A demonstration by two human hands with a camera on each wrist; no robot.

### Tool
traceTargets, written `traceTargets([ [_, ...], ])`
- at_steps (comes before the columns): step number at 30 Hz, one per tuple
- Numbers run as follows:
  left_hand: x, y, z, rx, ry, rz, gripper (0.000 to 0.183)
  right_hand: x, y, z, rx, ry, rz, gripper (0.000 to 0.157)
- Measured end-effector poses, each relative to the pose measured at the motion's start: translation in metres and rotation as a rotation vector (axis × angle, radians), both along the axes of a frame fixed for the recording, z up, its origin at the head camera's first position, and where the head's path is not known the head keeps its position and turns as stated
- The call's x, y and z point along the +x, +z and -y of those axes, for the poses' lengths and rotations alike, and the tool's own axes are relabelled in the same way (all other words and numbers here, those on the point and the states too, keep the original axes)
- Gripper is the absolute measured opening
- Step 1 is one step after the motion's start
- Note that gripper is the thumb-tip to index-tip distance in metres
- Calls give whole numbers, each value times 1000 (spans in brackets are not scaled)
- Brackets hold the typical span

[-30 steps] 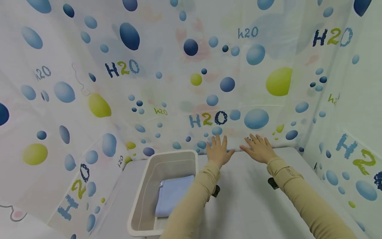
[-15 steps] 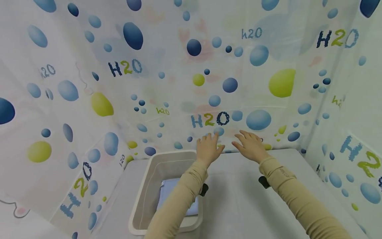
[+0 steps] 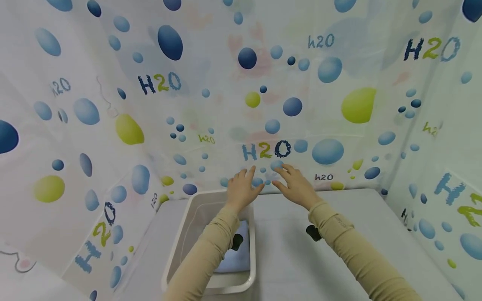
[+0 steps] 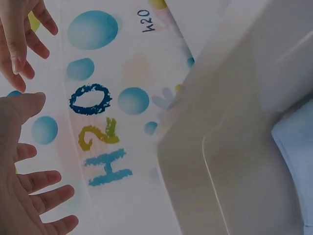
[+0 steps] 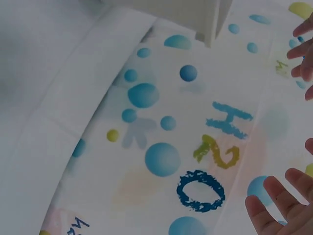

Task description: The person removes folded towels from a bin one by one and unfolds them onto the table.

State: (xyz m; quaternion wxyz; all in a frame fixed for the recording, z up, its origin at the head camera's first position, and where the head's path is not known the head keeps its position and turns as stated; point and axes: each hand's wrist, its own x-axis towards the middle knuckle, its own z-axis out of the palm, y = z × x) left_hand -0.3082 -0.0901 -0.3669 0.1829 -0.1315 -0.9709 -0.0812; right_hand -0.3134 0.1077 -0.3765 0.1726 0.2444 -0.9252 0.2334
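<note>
With fingers spread and nothing in their grasp, a person's left hand (image 3: 242, 191) and right hand (image 3: 297, 187) hang in the air over the far side of a white table (image 3: 361, 211), thumbs turned toward each other and a narrow gap between them. Seen from the head camera, the left hand overlaps the far right corner of an off-white plastic bin (image 3: 252, 261), while the right hand is to the right of it, over the tabletop. Inside the bin, a folded light-blue cloth (image 3: 242, 259) lies toward the right side, partly hidden by the left forearm; neither hand touches it. Tan sleeves (image 3: 359, 251) cover both arms to the wrist, and a small black object (image 3: 313, 233) shows beneath each wrist. Behind the table and along both sides hangs a white sheet (image 3: 226, 100) printed with blue and yellow-green spots and the lettering "H2O" in several sizes.
</note>
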Motion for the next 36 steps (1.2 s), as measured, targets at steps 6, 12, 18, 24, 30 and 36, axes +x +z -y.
traceTargets([
  [6,-2,4,18,75,-14,2,70,0,4,17,-81,50,12,48],
  [12,-1,-3,40,190,-61,79,71,5,-7,37,-246,142,124,52],
  [18,0,-14,69,270,-89,182,74,9,-17,59,-342,202,256,53],
  [24,-5,-24,99,287,-28,164,73,14,-26,81,-384,258,313,55],
  [30,-4,-39,127,338,54,207,76,25,-40,96,-396,310,402,61],
  [36,1,-58,148,370,114,250,77,32,-53,99,-323,314,470,64],
])
